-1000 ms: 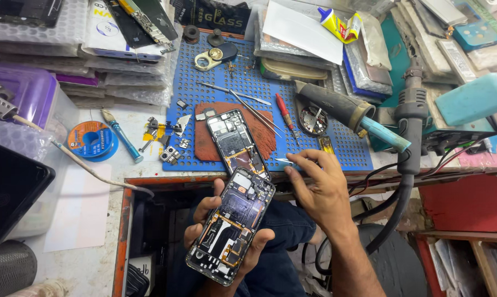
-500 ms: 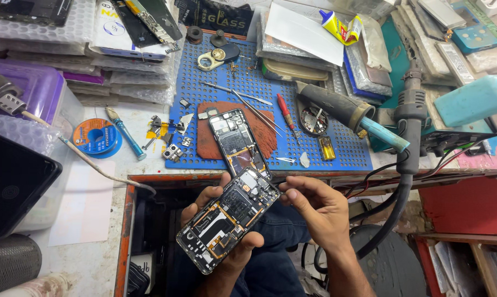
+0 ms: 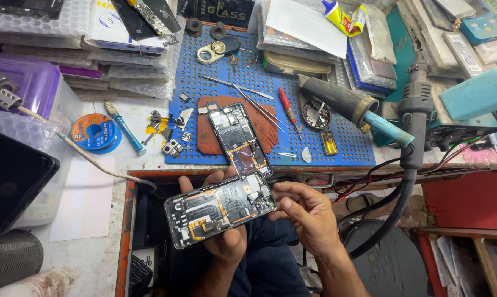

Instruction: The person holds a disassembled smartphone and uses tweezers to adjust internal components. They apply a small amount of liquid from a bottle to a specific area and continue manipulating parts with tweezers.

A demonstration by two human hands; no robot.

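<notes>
An opened phone (image 3: 221,207) with its back off lies almost level above my lap, circuit side up. My left hand (image 3: 226,242) holds it from underneath, fingertips showing at its far edge. Fingers of my right hand (image 3: 306,212) pinch the phone's right end near the top corner. A second opened phone (image 3: 240,137) rests on a brown pad on the blue perforated mat (image 3: 336,110), just beyond the held one.
On the mat lie tweezers (image 3: 243,91), a red screwdriver (image 3: 287,107), small parts (image 3: 171,135) and a dish of screws (image 3: 316,114). A hot-air handle (image 3: 347,107) and black hose (image 3: 408,165) sit right. A solder-wick spool (image 3: 94,132) and stacked packages (image 3: 94,49) are left.
The held phone has turned from steeply tilted to nearly level. My right hand left the mat's edge and came down to grip the phone's right end.
</notes>
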